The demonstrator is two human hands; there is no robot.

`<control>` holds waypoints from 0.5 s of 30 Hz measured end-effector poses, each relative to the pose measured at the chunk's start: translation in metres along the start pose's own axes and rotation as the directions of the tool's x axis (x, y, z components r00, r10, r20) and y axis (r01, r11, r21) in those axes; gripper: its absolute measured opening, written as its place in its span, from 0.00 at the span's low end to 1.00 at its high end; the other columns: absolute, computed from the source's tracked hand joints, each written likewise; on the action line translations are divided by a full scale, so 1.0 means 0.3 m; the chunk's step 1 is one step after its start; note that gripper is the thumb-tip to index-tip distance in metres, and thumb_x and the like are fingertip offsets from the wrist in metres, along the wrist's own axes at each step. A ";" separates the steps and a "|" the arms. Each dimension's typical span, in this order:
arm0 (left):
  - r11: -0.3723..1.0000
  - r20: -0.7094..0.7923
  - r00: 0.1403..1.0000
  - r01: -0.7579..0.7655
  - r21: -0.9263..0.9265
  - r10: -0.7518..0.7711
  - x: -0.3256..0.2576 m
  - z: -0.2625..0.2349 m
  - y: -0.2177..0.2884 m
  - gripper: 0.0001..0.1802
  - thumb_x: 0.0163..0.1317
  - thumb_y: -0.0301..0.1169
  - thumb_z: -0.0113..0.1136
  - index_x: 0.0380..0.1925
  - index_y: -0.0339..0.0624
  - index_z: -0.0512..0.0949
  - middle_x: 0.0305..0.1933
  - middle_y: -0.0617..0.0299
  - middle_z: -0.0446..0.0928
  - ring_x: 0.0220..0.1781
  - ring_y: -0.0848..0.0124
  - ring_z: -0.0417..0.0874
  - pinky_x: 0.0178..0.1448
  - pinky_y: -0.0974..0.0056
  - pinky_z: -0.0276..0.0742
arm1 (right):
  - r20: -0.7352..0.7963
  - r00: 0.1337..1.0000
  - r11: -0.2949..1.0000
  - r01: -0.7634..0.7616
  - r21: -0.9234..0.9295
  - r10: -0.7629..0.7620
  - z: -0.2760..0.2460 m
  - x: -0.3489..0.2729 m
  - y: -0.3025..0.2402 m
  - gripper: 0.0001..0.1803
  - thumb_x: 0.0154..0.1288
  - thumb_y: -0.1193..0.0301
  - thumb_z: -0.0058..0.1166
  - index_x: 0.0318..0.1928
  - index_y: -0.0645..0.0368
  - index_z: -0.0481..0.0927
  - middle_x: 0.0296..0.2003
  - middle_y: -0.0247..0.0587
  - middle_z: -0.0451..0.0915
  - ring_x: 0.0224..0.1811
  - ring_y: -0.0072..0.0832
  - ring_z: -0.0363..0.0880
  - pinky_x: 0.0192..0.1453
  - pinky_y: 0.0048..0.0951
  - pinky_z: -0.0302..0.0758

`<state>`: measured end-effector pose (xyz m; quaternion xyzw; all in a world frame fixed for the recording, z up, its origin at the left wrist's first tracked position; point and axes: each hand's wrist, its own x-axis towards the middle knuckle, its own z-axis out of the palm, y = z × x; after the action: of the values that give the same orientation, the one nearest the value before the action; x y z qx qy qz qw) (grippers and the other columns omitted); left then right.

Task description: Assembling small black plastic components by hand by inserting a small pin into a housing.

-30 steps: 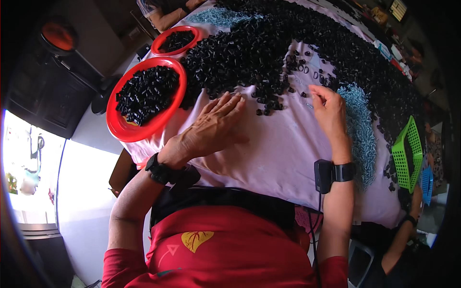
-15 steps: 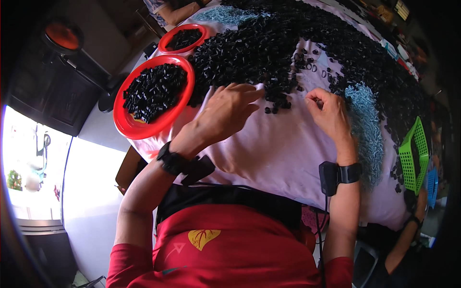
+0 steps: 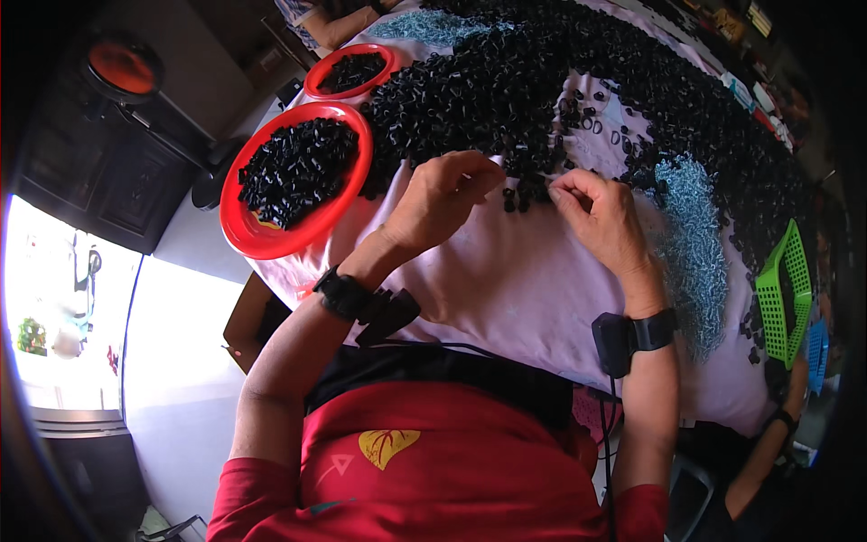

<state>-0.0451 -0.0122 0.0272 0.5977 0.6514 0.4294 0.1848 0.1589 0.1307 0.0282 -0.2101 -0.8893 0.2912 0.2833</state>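
Both my hands hover over the near edge of a big heap of small black plastic pieces [image 3: 470,99]. My left hand [image 3: 444,197] has its fingers curled and drawn together, facing right; whatever it grips is hidden. Opposite it, my right hand [image 3: 601,217] pinches thumb against forefinger, with a tiny pale bit at the tips too small to name. A few loose black pieces [image 3: 524,194] lie on the cloth between the two hands. Just right of my right hand spreads a pile of small light-blue pieces [image 3: 694,262].
A pink cloth [image 3: 506,280] covers the table. At left stand a large red plate [image 3: 237,203] and a smaller red plate [image 3: 390,65], both heaped with black pieces. A green basket [image 3: 772,294] is at right. Other people's arms [image 3: 339,29] show at the far left and lower right.
My right hand has moved left, closer to the left hand. My left hand's fingers have curled in from a more stretched pose. The view has shifted slightly.
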 end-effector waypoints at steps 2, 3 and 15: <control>0.922 0.090 0.982 0.188 -0.338 -0.167 -0.019 -0.014 0.015 0.17 0.77 0.40 0.54 0.50 0.36 0.81 0.41 0.64 0.83 0.36 0.81 0.82 0.35 0.74 0.75 | 0.006 1.000 0.999 -0.003 0.037 0.003 0.007 0.003 -0.023 0.06 0.68 0.73 0.61 0.39 0.64 0.83 0.29 0.49 0.85 0.29 0.35 0.86 0.34 0.31 0.79; 0.923 0.081 0.982 0.186 -0.336 -0.168 -0.027 -0.020 0.023 0.17 0.77 0.40 0.54 0.50 0.36 0.81 0.41 0.64 0.83 0.36 0.81 0.82 0.35 0.74 0.75 | 0.008 1.000 0.999 0.006 0.039 -0.006 0.010 0.004 -0.029 0.06 0.68 0.73 0.61 0.39 0.64 0.83 0.29 0.49 0.85 0.29 0.35 0.86 0.34 0.31 0.79; 0.359 0.336 0.898 0.424 -0.831 -0.283 -0.122 0.061 -0.008 0.21 0.78 0.40 0.50 0.62 0.39 0.79 0.43 0.69 0.81 0.42 0.80 0.78 0.49 0.72 0.74 | -0.016 0.999 0.972 0.033 0.232 -0.030 0.033 -0.006 -0.088 0.06 0.69 0.75 0.61 0.43 0.63 0.85 0.33 0.37 0.85 0.31 0.19 0.81 0.36 0.22 0.77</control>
<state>-0.0248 -0.0401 0.0050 0.2831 0.4266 0.6138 0.6009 0.1485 0.1062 0.0378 -0.1632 -0.8506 0.3872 0.3161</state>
